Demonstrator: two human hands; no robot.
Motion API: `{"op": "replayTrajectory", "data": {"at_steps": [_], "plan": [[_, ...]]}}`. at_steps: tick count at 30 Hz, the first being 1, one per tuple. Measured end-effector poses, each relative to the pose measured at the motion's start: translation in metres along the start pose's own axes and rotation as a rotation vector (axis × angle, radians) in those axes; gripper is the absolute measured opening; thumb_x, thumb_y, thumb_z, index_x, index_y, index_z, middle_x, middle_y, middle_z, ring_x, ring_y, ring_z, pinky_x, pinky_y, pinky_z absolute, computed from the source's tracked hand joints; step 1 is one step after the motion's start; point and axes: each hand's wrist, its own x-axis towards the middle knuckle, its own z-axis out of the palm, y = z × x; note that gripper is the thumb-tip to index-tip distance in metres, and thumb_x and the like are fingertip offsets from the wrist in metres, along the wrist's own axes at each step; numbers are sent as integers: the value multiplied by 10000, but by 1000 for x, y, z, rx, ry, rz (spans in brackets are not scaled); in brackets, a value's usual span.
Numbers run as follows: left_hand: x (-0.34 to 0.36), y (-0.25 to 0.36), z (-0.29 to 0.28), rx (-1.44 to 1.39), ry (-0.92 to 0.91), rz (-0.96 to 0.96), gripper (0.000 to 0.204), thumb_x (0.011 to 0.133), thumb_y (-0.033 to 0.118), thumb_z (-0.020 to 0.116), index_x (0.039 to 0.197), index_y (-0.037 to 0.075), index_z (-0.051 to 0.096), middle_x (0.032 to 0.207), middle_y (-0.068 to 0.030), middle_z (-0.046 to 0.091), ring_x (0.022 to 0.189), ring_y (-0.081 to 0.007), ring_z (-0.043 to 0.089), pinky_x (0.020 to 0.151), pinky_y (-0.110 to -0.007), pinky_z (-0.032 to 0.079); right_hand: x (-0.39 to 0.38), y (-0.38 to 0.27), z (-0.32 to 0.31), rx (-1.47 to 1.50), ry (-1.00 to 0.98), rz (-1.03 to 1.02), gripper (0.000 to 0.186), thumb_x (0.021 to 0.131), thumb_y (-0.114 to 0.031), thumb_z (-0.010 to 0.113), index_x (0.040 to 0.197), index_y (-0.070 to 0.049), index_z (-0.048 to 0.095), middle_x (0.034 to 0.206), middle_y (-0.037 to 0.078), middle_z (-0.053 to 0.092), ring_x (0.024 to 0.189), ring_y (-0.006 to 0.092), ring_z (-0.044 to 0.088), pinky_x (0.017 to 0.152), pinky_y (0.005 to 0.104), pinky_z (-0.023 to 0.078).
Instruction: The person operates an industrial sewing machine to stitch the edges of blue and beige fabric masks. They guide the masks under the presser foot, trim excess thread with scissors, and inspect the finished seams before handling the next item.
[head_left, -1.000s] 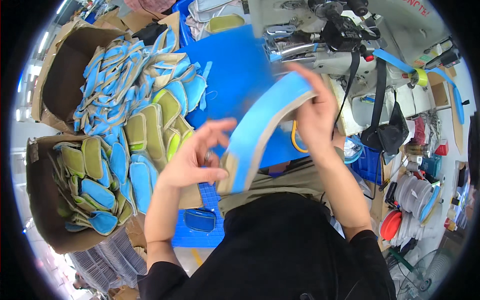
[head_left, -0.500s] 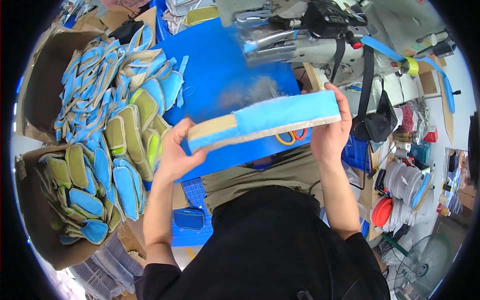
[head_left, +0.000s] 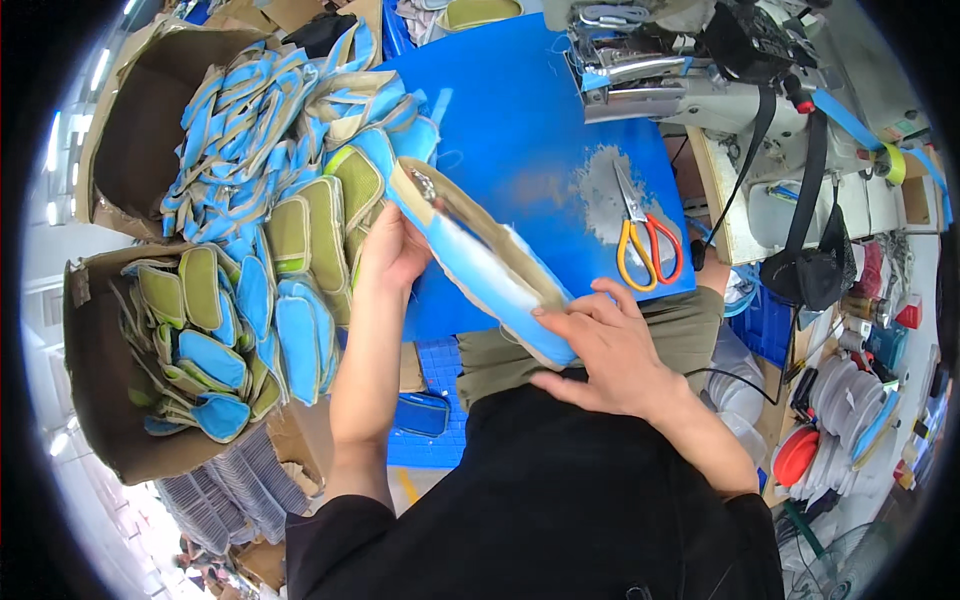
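Observation:
A long blue fabric band (head_left: 490,275) with beige edging, joined into a narrow loop, is held slantwise in front of me above the table. A metallic glint, perhaps a zipper part, shows inside its far left end. My left hand (head_left: 395,250) has its fingers curled round the loop's left side, the fingertips partly hidden behind the cloth. At the near right end my right hand (head_left: 610,350) grips the band, index finger over the edge and thumb below. Scissors (head_left: 648,235) with one yellow and one red handle lie on the blue tabletop (head_left: 500,100), beyond my right hand.
Left of the table, a heap of blue-and-beige strips (head_left: 240,130) lies by a cardboard box (head_left: 135,140). Another box (head_left: 90,380) holds green and blue padded pieces (head_left: 210,360). A sewing machine (head_left: 660,95) stands at the far right, with white reels (head_left: 840,395) below.
The loop has swung from nearly level to a steep slant and is spread, showing its inside. My right hand has come lower and nearer. The scissors are now in full view.

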Motion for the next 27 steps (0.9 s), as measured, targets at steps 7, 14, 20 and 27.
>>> {"op": "replayTrajectory", "data": {"at_steps": [7,14,20,27], "plan": [[-24,9,31,-147,-124,-28,413,1075,291,450,1348,12,585,1304,-143,671,1295,-353,574,1057,-490,492,2,2,9,-14,40,125,439,809,-136,790,1212,-79,624,962,57,668,1023,254,608,1084,517,369],[-35,32,41,-237,-325,-58,584,957,242,464,1474,-29,454,1385,-164,622,1363,-381,516,1161,-553,378,-11,15,3,-129,32,146,184,785,-128,785,900,-108,643,942,15,639,1078,244,585,1081,538,355],[-36,28,47,32,-90,155,565,996,329,510,1456,1,484,1446,-144,577,1417,-352,460,1195,-543,322,-13,10,-4,-180,80,46,182,751,-105,780,865,-115,638,990,9,640,1172,264,569,1035,511,376],[-66,-50,78,-142,-390,-103,584,1036,486,500,1433,59,527,1471,-167,541,1425,-339,438,1181,-534,340,4,9,-1,110,205,128,205,755,-110,808,880,-85,647,1000,47,657,1160,309,576,968,475,399]]}}
